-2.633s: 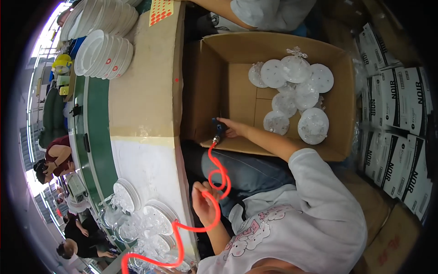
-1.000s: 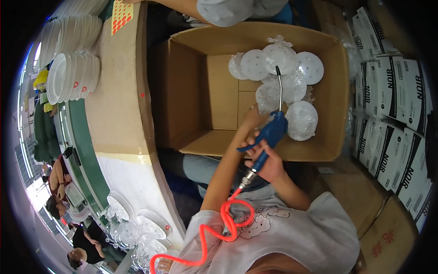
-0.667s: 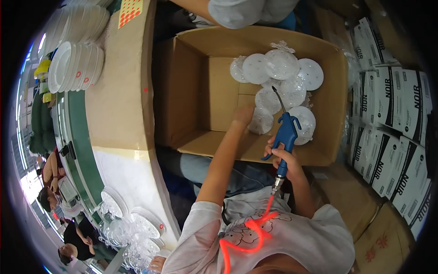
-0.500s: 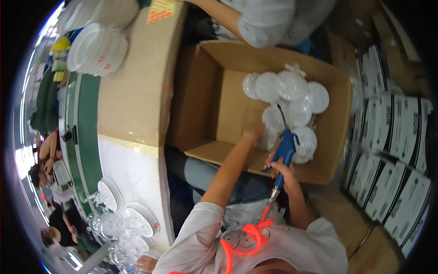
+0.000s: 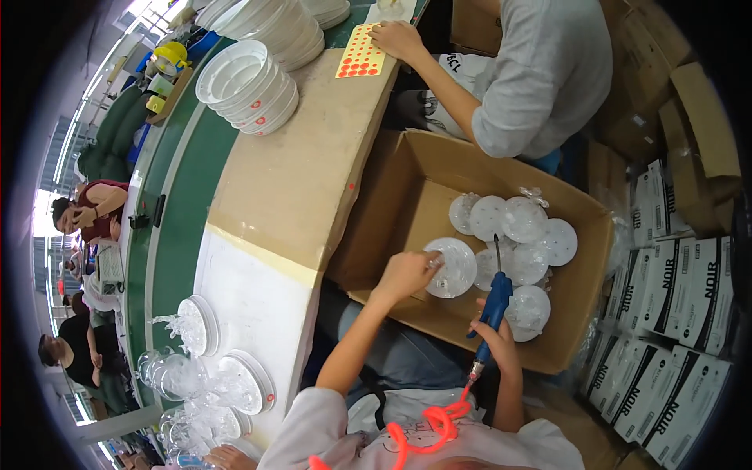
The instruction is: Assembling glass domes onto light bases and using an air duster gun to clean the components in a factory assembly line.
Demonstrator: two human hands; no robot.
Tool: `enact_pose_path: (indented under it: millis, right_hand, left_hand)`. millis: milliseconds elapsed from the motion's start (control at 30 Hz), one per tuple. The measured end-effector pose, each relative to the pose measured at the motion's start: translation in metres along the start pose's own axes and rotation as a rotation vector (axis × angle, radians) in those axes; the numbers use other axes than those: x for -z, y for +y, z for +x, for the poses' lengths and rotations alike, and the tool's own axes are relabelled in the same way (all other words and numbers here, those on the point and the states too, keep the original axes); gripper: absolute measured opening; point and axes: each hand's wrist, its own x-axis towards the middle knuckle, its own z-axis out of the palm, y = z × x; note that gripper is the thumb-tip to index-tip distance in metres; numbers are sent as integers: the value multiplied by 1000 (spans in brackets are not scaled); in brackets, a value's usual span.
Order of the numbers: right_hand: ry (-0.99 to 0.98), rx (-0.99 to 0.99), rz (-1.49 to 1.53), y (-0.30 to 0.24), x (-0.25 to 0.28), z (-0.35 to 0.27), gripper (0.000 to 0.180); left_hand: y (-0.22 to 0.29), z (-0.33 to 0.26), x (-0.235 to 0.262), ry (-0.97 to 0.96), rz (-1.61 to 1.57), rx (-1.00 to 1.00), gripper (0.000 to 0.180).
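My left hand [image 5: 406,274] closes its fingers on the rim of a clear, round plastic disc [image 5: 452,267], lifted just above the near wall of an open cardboard box [image 5: 407,176]. My right hand [image 5: 495,348] wraps shut around the grip of a blue air gun [image 5: 493,301], whose thin metal nozzle points up into the box. From the gun's base one coiled orange hose [image 5: 431,423] loops down across my white shirt.

Inside the box I count seven more bagged discs [image 5: 523,220] clustered toward the far right corner, so eight with the one I hold; some overlap, and the count may miss any beneath.

Beyond the box, a person in a grey top rests a hand [image 5: 398,37] on one yellow sheet of red dot stickers [image 5: 361,54], lying on the tan tabletop [image 5: 298,172]. Two stacks of white round housings [image 5: 251,78] lean along the green conveyor belt [image 5: 180,204]. At the table's near end sit three white rings [image 5: 247,380] heaped with clear pieces. To my right, printed white cartons [image 5: 681,290] stand in rows.
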Motion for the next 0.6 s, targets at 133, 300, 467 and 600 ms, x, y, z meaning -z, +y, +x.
enact_pose_path:
  millis: [133, 300, 467, 600]
  right_hand:
    - [-42, -7, 17, 3, -16, 16, 43]
    - [112, -74, 211, 0, -42, 14, 23]
    - [199, -56, 190, 15, -50, 16, 33]
    - [206, -48, 257, 28, -53, 16, 38]
  left_hand:
    - [0, -38, 27, 431, -486, 133, 20]
    - [2, -62, 29, 487, -627, 153, 15]
    - [-3, -75, 23, 489, -504, 121, 14]
    - [-5, -72, 34, 516, -404, -23, 21]
